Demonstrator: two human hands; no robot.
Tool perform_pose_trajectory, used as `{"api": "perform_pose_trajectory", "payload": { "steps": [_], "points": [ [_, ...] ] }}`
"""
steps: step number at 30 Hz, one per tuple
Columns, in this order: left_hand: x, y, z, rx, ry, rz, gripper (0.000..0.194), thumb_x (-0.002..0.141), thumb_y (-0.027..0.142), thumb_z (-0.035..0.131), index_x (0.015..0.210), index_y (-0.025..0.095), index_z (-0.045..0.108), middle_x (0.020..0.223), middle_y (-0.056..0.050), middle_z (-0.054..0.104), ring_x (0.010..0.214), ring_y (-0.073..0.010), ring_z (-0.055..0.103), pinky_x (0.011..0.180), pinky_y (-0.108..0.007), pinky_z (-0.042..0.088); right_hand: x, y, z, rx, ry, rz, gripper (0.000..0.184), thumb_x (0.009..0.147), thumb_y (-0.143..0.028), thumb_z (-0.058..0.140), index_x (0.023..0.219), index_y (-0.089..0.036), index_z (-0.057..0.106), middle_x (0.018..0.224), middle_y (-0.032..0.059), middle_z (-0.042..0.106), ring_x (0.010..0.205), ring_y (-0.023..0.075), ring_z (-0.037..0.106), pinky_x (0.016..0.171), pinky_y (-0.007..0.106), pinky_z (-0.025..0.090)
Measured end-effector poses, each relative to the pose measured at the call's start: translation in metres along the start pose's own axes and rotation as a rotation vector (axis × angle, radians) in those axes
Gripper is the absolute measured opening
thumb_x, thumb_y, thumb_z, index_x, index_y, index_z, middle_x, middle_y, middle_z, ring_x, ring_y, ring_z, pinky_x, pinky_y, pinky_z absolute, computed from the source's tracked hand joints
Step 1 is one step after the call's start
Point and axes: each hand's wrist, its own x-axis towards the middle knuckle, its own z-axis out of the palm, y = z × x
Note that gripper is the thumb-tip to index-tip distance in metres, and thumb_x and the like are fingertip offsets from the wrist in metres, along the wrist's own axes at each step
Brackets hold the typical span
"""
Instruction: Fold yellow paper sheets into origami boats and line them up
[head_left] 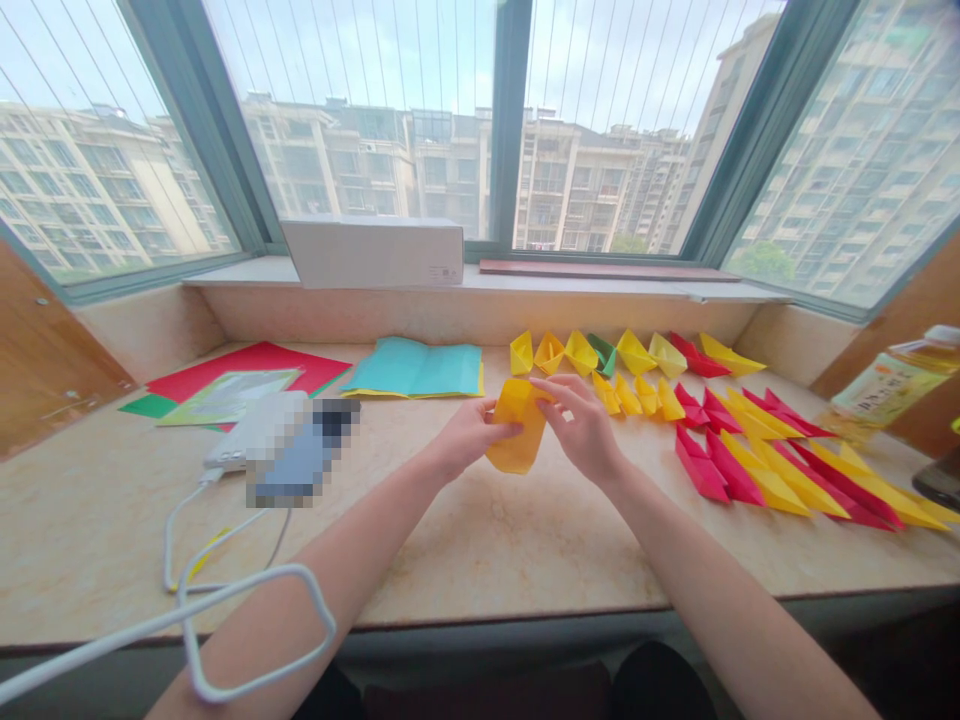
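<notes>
A folded piece of orange-yellow paper (520, 440) is held up over the counter, between my two hands. My left hand (472, 437) grips its left edge, thumb across the front. At its upper right corner, the thumb and fingertips of my right hand (576, 420) pinch the paper. The lower corners of the paper look cut off at a slant. Just behind my right hand stand small folded yellow paper pieces (637, 397). A back row of folded paper boats (581, 352) in yellow, green and red stands beyond them.
Red and yellow paper boats (780, 475) cover the right side, near a bottle (892, 385). Blue paper sheets (416, 368), red sheets (247, 365), a power bank (259, 430) and a blurred-out phone (300, 460) lie left. A white cable (259, 575) loops over my left forearm. A white box (375, 252) stands on the sill.
</notes>
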Motion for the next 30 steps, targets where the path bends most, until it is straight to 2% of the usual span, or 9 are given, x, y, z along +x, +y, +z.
{"api": "perform_pose_trajectory", "payload": {
  "steps": [4,8,12,17,24,27,30],
  "points": [
    [0.0023,-0.0024,-0.0024,0.053,0.026,0.017,0.049,0.062,0.036,0.085,0.102,0.011,0.070,0.100,-0.012,0.073,0.085,-0.0246,0.068,0.075,-0.033,0.050,-0.0001,0.0013,-0.0008,-0.032,-0.003,-0.030,0.028,0.096,-0.028,0.051,0.119,-0.031,0.066,0.111,0.0068,0.061,0.096,0.0202,0.062,0.069,0.033,0.056],
    [0.0019,-0.0023,-0.0019,0.072,0.072,0.023,0.045,0.064,0.032,0.083,0.102,0.012,0.070,0.098,-0.010,0.073,0.084,-0.0226,0.067,0.074,-0.031,0.049,0.0015,0.0021,-0.0002,-0.006,0.027,0.015,0.016,0.094,-0.029,0.055,0.100,-0.026,0.070,0.107,0.0062,0.061,0.092,0.0195,0.062,0.070,0.033,0.056],
    [0.0002,0.0002,0.0002,0.058,0.108,0.022,0.037,0.065,0.028,0.080,0.098,0.012,0.070,0.090,-0.007,0.073,0.077,-0.0190,0.065,0.070,-0.028,0.047,0.0029,0.0023,-0.0004,-0.011,0.052,0.014,0.012,0.093,-0.028,0.057,0.092,-0.024,0.067,0.108,0.0066,0.060,0.099,0.0213,0.061,0.082,0.038,0.054],
    [0.0021,-0.0002,-0.0023,-0.006,0.142,0.067,0.032,0.064,0.027,0.079,0.092,0.012,0.072,0.086,-0.006,0.072,0.074,-0.0168,0.063,0.069,-0.027,0.045,0.0029,0.0000,-0.0016,-0.029,0.033,-0.032,0.011,0.095,-0.026,0.054,0.091,-0.024,0.063,0.123,0.0084,0.055,0.118,0.0236,0.055,0.100,0.045,0.047],
    [0.0015,0.0010,-0.0026,-0.055,0.113,0.074,0.041,0.067,0.041,0.079,0.093,0.010,0.071,0.077,-0.004,0.067,0.060,-0.0104,0.054,0.059,-0.023,0.038,0.0030,0.0003,-0.0014,0.067,-0.111,0.025,0.013,0.097,-0.026,0.046,0.089,-0.023,0.056,0.129,0.0099,0.059,0.118,0.0224,0.058,0.093,0.041,0.051],
    [-0.0005,0.0030,0.0003,-0.062,0.113,0.061,0.051,0.069,0.052,0.076,0.095,0.010,0.070,0.082,-0.006,0.068,0.060,-0.0108,0.054,0.059,-0.024,0.037,0.0030,0.0012,-0.0010,0.080,-0.128,0.035,0.012,0.097,-0.026,0.046,0.088,-0.023,0.054,0.130,0.0110,0.062,0.118,0.0227,0.059,0.097,0.042,0.048],
    [-0.0009,0.0019,0.0013,-0.053,0.138,0.053,0.057,0.068,0.060,0.074,0.093,0.009,0.069,0.081,-0.007,0.068,0.061,-0.0115,0.054,0.059,-0.025,0.037,0.0021,0.0004,-0.0010,0.110,-0.155,0.052,0.013,0.097,-0.028,0.045,0.088,-0.022,0.053,0.138,0.0132,0.057,0.121,0.0240,0.058,0.097,0.042,0.049]
  ]
}}
